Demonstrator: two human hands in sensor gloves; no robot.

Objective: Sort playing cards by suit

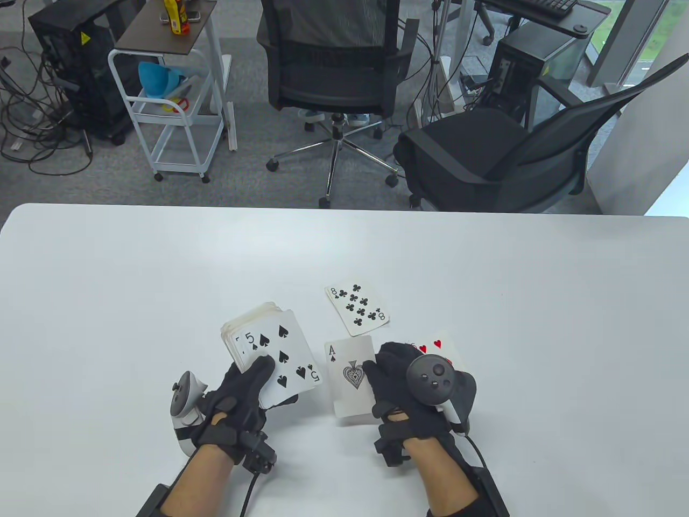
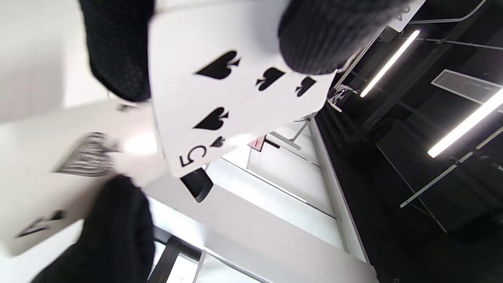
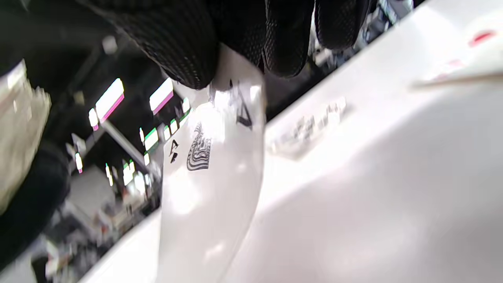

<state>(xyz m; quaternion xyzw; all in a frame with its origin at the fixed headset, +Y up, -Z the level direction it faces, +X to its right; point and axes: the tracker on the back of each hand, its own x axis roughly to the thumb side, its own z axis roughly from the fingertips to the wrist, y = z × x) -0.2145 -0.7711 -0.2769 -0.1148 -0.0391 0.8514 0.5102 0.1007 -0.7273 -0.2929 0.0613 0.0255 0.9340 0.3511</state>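
My left hand grips a deck of cards face up, thumb across the top card, a five of spades. My right hand pinches the ace of spades by its right edge, just right of the deck. In the right wrist view the ace of spades bends under my fingertips. An eight of clubs lies face up on the white table beyond the ace. A red hearts card lies partly hidden under my right hand.
The white table's far edge runs across the middle of the table view. Beyond it stand two black office chairs, a white cart and computer towers on the floor.
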